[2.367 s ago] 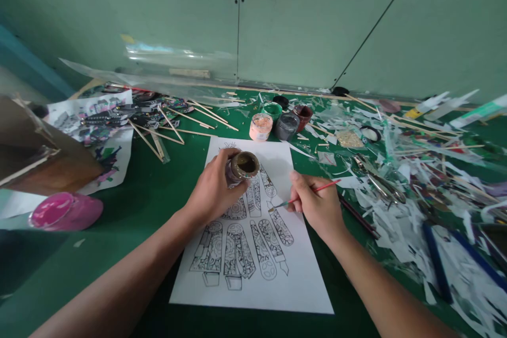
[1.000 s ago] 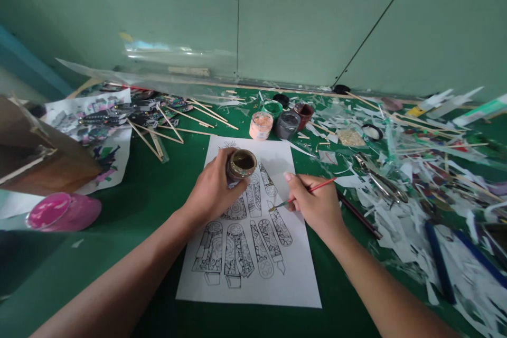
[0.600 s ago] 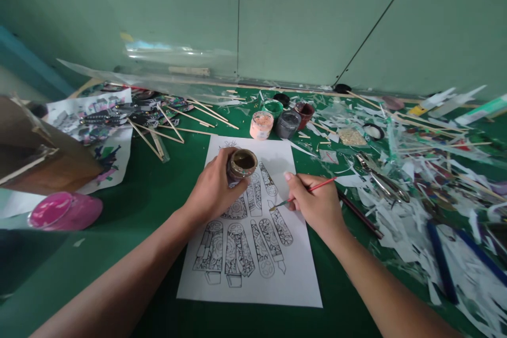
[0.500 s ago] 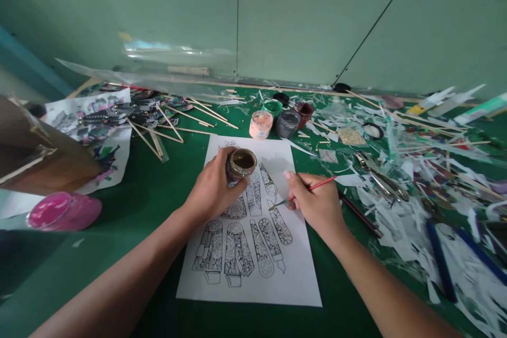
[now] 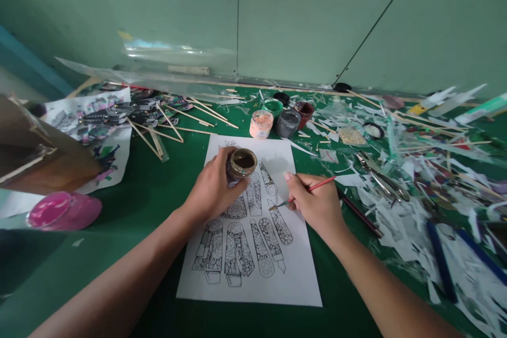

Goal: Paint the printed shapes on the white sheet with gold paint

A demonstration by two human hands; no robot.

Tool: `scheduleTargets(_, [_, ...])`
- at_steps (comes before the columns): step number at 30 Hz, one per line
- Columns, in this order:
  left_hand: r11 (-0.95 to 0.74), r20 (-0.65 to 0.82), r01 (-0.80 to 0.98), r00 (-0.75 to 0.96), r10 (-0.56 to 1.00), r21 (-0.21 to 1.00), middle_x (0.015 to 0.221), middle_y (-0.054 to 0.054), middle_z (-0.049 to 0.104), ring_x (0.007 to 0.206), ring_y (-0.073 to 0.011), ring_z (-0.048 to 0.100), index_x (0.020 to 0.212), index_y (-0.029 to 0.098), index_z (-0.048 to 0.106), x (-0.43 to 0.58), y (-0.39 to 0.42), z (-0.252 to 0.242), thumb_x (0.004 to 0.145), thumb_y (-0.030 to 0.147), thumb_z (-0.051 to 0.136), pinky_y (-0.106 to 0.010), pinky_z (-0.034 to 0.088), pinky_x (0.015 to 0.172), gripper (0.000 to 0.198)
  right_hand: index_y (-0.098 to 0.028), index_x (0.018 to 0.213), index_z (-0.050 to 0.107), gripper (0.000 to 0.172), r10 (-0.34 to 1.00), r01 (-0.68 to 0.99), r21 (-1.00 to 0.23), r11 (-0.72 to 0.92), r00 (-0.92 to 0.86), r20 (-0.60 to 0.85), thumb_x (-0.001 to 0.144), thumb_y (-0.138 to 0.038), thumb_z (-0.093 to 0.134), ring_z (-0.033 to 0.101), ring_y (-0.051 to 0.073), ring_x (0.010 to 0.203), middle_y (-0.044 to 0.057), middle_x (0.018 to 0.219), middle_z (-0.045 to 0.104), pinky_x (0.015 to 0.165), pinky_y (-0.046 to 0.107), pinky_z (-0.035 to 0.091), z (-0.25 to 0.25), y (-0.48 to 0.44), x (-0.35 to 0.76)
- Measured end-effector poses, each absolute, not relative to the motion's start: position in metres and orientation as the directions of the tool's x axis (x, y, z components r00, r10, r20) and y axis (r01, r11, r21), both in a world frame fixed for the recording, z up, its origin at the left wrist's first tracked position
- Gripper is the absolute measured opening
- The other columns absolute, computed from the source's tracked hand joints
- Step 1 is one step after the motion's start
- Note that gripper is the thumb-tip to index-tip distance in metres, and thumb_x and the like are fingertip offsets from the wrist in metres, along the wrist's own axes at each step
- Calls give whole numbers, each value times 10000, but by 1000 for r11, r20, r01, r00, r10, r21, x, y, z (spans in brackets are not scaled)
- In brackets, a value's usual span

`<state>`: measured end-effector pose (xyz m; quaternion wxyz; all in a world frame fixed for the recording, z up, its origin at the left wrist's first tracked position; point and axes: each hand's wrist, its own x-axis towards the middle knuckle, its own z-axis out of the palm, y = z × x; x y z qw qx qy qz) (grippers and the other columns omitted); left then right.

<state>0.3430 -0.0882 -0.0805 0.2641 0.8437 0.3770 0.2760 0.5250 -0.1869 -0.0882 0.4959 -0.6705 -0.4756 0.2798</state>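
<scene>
A white sheet of paper (image 5: pixel 253 293) printed with black patterned puppet-like parts lies on the green table. Above its upper part, my left hand (image 5: pixel 216 182) grips a small jar (image 5: pixel 242 163) of brownish paint, its mouth facing up. My right hand (image 5: pixel 317 198) pinches a thin red paintbrush (image 5: pixel 321 184), with its palm side resting by the sheet's right edge. The brush tip meets or nearly meets the top of a long patterned shape (image 5: pixel 282 227) at the right of the sheet. A little brown colour shows there.
Open paint jars in peach (image 5: pixel 261 124), green (image 5: pixel 273 107), grey (image 5: pixel 287 123) and dark red (image 5: pixel 303 114) stand behind the sheet. A pink jar (image 5: pixel 65 211) and a cardboard box (image 5: pixel 51 153) are at left. Paper scraps (image 5: pixel 415 243), pliers (image 5: pixel 382 177) and sticks clutter the right.
Almost nothing differs. The brush and my right hand have shifted very slightly, while the jar stays in my left hand in the same place.
</scene>
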Motion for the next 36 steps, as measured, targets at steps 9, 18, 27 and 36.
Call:
scheduleTargets(9, [-573,259,498,564,784,651,1086,-105,621,982,-281,610,1146,203,426,343,-88,-81,752,225,645,-455,511,828,452,-203,438,465,471,918,350,-935,-54,386,91,860,-401,536,479,83,312,-37,344,437,337,202,353,-89,-187,525])
scheduleTargets(18, [-582,267,505,564,781,637,1083,-98,621,976,-280,616,1151,210,418,343,-88,-81,755,222,648,-444,519,815,458,-204,439,460,467,919,366,-929,-59,382,92,865,-383,531,459,81,312,-39,344,433,341,208,342,-89,-188,524])
scheduleTargets(27, [-584,261,500,573,777,640,1089,-93,616,969,-271,612,1159,208,416,343,-87,-82,760,230,643,-433,517,806,460,-204,437,455,473,918,385,-922,-51,381,108,860,-401,530,440,81,316,-36,348,447,352,214,330,-88,-188,523])
scheduleTargets(36, [-594,276,503,570,774,627,1070,-89,620,957,-273,618,1142,206,425,343,-87,-82,752,231,647,-435,521,796,449,-205,435,452,473,920,393,-918,-42,373,118,863,-391,529,447,80,318,-39,344,437,358,214,335,-89,-188,524])
